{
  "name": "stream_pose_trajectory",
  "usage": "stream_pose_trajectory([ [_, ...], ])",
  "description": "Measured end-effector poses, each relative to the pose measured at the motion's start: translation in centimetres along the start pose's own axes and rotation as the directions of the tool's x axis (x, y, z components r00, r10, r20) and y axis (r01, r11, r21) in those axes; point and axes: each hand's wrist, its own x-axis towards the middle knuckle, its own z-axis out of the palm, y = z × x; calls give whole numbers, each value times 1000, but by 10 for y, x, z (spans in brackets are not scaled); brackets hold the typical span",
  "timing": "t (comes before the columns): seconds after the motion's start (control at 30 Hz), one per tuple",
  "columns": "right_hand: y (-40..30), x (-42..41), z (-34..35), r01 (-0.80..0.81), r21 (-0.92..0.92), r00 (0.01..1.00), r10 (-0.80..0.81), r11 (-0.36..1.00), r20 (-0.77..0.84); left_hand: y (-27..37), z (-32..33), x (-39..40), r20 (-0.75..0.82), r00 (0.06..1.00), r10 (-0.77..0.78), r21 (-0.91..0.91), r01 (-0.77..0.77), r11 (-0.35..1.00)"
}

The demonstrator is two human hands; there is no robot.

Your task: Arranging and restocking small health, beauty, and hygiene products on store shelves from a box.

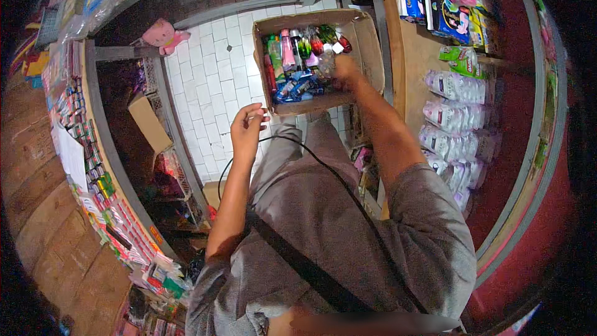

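In front of me an open cardboard box (371, 39) holds several small bottles, among them a pink bottle (287, 50), a green bottle (305, 46) and a red bottle (316, 45). Small blue packets or containers (301, 86) lie along the box's near side. My right hand (346, 71) reaches into the box at its right part, blurred; a pale, clear-looking item (326, 64) is at its fingers, but whether it is gripped cannot be told. Outside the box's near left corner, my left hand (249, 123) is raised with bent fingers apart and nothing in it.
White tiles (210, 79) cover the floor, and a pink plush toy (165, 36) is at the back left. Goods line the curved left counter (100, 126). On the right shelf (413, 56) stand packaged pads and rows of plastic packs (450, 116). A black cable (326, 165) crosses my body.
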Motion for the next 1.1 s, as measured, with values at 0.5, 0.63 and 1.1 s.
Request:
stream_pose_trajectory([
  [0.5, 15, -26, 7, 77, 83, 971, -56, 994, -232, 2, 7, -14, 1, 998, 56, -25, -56, 998],
  [0.63, -18, -63, -31, -12, 180, 939, 73, 984, -337, 15, 22, -15, 55, 992, 111, -58, -108, 992],
  [1.1, -73, -295, -158, 522, 627, 671, 175, 578, -720, 146, 126, -69, 376, 710, 595, 175, -685, 707],
])
